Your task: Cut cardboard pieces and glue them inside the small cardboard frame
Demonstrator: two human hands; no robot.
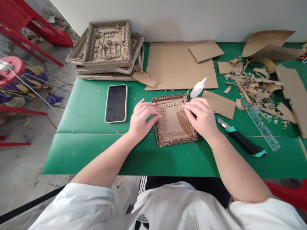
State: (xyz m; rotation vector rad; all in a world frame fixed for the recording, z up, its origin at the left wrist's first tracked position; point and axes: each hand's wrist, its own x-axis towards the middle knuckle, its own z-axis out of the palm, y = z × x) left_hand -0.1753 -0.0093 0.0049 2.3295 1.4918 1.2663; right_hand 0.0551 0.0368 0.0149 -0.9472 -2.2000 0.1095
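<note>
Three rows of ridges (163, 118) sit in the mid-frame tray (176, 143), right side seemingly left, left hand (144, 116) half-open, looks empty, right hand (200, 112) nearly pinched, can't tell on what.

A black Adidas trefoil logo (141, 221), partly cut off, marks the white T-shirt (182, 204); three white stripes (143, 184) run down the black trousers (165, 181). Markings on the clear plastic ruler (262, 125) are illegible.

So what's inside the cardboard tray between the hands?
In the tray, ridged strips run along the left, top and bottom of its floor. The left hand and right hand hide bits of its sides; what's beneath can't be seen.
</note>
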